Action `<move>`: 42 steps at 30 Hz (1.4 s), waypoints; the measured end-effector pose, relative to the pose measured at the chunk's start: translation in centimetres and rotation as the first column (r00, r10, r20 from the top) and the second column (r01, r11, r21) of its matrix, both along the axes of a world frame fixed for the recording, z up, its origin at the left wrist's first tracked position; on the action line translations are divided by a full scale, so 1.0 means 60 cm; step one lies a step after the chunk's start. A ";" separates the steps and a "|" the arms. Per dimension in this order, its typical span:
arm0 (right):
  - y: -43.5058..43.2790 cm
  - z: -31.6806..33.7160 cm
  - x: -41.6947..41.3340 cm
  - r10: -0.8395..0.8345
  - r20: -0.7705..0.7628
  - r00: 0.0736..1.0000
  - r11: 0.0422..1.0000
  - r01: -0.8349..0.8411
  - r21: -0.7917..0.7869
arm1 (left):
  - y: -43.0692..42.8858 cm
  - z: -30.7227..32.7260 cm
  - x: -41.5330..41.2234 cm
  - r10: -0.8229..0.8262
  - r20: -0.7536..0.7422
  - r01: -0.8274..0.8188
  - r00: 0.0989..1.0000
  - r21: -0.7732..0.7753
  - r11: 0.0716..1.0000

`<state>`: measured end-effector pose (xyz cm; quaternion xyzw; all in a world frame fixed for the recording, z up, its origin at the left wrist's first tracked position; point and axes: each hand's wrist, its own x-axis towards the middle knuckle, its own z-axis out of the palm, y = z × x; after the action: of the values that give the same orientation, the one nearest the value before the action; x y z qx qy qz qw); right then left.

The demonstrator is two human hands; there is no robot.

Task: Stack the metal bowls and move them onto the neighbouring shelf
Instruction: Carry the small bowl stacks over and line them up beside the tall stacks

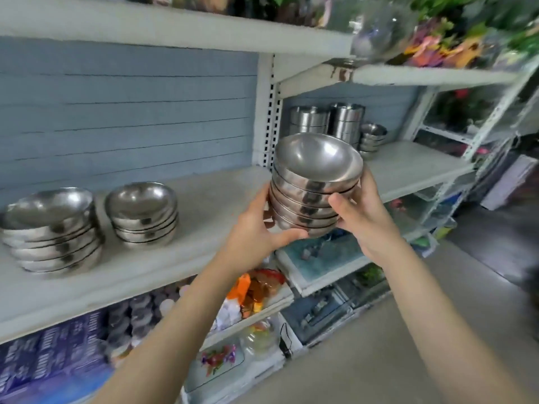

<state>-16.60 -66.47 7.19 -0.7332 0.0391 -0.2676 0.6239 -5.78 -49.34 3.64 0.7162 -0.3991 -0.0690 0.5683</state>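
Steel is filling both hands: the left hand [256, 228] and the right hand [363, 212] are gripping one stack of bowls [315, 185] between them. The left thumb is curling under the stack's near bottom edge, while the left palm is pressing against the stack's left side; the remaining left fingers are hidden behind the metal. The right fingers [339, 204] are wrapping around the near right side, and the right thumb is lying along the far right rim. The stack is tilting, with its open top facing the camera, and is hanging in the air, clear of any surface. It is sitting in front of the slotted upright post [267, 112], between the left shelf [204, 205] and the right shelf [408, 167].

On the left shelf, two more bowl stacks are resting: a taller stack [52, 228] at far left and a shorter stack [143, 214] just right of it, both well apart from the hands. On the right shelf, at its far side against the back panel, steel containers [326, 119] are standing beside a small bowl pile [372, 139]. Both forearms are extending from the near bottom edge upward. Motion blur is softening the outer parts of the scene.
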 end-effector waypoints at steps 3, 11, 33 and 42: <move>-0.113 -0.008 -0.016 -0.082 -0.006 0.997 0.997 0.082 0.013 | -0.135 -0.004 0.008 -0.119 -0.014 0.119 0.993 0.009 0.993; -0.357 -0.031 -0.018 -0.271 -0.064 0.960 0.957 0.276 0.093 | -0.441 -0.028 0.060 -0.324 -0.066 0.326 0.944 0.024 0.945; -0.967 -0.051 0.051 -0.114 -0.203 0.973 0.992 0.099 -0.080 | -1.010 -0.079 0.118 -0.215 -0.182 0.224 0.960 0.030 0.974; -1.173 -0.083 0.174 0.078 -0.289 0.954 0.996 -0.088 -0.024 | -1.160 -0.106 0.187 0.012 -0.217 0.012 0.976 0.109 0.994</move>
<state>-6.15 -136.87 2.24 -0.7766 0.0938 -0.1322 0.6087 5.42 -118.94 -2.74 0.7345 -0.3301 -0.1686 0.5685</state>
